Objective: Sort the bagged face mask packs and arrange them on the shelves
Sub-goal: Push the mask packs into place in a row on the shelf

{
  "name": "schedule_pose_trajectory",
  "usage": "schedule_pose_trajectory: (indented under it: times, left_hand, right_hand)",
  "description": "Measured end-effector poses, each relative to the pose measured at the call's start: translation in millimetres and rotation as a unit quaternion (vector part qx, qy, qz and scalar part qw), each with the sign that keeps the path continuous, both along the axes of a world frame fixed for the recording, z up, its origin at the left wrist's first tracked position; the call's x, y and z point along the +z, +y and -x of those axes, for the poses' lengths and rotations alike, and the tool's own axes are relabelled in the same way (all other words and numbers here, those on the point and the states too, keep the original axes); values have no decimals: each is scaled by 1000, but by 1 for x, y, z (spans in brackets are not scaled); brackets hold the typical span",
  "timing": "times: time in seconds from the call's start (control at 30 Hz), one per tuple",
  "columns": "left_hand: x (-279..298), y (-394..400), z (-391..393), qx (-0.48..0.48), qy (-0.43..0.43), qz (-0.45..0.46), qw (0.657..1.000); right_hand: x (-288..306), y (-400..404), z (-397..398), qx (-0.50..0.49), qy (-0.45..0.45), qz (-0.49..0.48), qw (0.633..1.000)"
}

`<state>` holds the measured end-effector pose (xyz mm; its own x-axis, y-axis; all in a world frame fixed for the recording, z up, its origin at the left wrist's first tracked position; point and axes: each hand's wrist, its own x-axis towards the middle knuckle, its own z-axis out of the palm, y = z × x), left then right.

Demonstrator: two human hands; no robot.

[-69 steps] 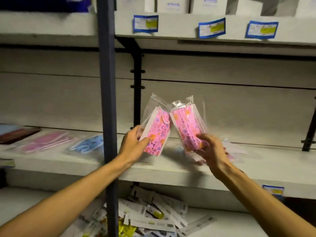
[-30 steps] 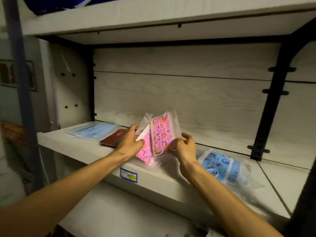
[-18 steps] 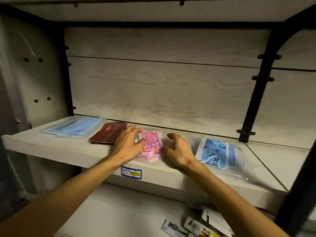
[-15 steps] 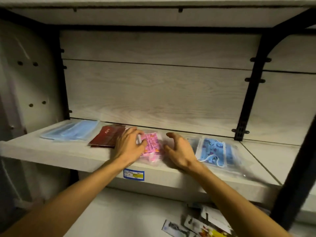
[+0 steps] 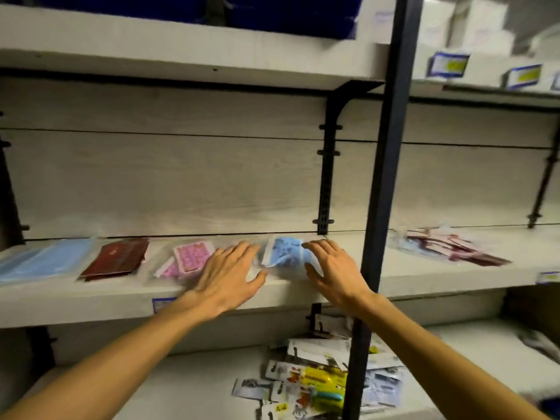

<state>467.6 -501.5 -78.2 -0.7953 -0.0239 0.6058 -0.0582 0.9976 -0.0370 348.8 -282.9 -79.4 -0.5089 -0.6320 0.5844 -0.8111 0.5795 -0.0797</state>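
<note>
Your two bare hands reached forward over the middle shelf (image 5: 91, 301), both with fingers spread and straight, holding nothing. Your left hand (image 5: 228, 275) hovered palm down near the shelf's front edge, at about 6 o'clock from the centre of the view. Your right hand (image 5: 330, 269) was beside it, toward 3 o'clock, apart from the left by a narrow gap. Whether either palm touched the shelf could not be told.

Between and just behind your hands lay a blue patterned mask pack (image 5: 285, 251) in a clear bag, flat on the shelf; your right fingers overlapped its right edge. At 9 o'clock from your left hand lay the pink patterned mask packs (image 5: 188, 259), also flat, just beside your fingers. Further toward 9 o'clock sat a dark red packet (image 5: 116, 259), and beyond it a plain light blue mask pack (image 5: 42, 262) at the far left.

A dark metal upright post (image 5: 385, 177) stood in front of the shelf, just right of your right hand. Past it, toward 3 o'clock, a loose heap of bagged packs (image 5: 445, 247), pink, dark red and blue, rested on the same shelf level.

On the lower shelf, at 6 o'clock, lay a jumble of small carded packages (image 5: 306, 386), some yellow. The upper shelf at 1 o'clock carried blurred blue-bordered labels (image 5: 448, 63).
</note>
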Motion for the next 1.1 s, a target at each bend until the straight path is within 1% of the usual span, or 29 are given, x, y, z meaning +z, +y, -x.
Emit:
schedule_pose_trajectory:
  times: [0.1,0.2,0.3,0.37,0.47,0.57,0.7,0.9,0.97,1.1]
  left_hand:
    - [5,58,14,-45,13,25,999]
    - [7,124,33,-97,18,21,995]
    - [3,195,59,-146,17,20,989]
    - [-1,240,80,-154,-4,40,987]
    - [-4,295,111,-138,-23,67,988]
    - [-9,329,135,-112,-41,48,992]
    - [-10,353,173,-97,-33,53,993]
    - [10,381,237,-113,34,17,993]
    - [14,384,264,-119,27,24,992]
    - [15,382,325,-113,-32,48,992]
  right_hand:
    - [-4,68,-4,5,53,-28,998]
    - [-13,135,-7,15,95,-69,993]
    - [-19,207,11,-32,80,-73,994]
    - [-15,257,31,-78,56,-44,994]
    - [-10,324,59,-133,29,-11,991]
    - [-15,370,77,-153,1,24,988]
    - [-28,404,102,-149,-7,33,988]
    - [-43,415,165,-138,-15,78,987]
    - [-47,414,190,-132,-22,94,987]
    - [-41,414,242,-110,-20,87,990]
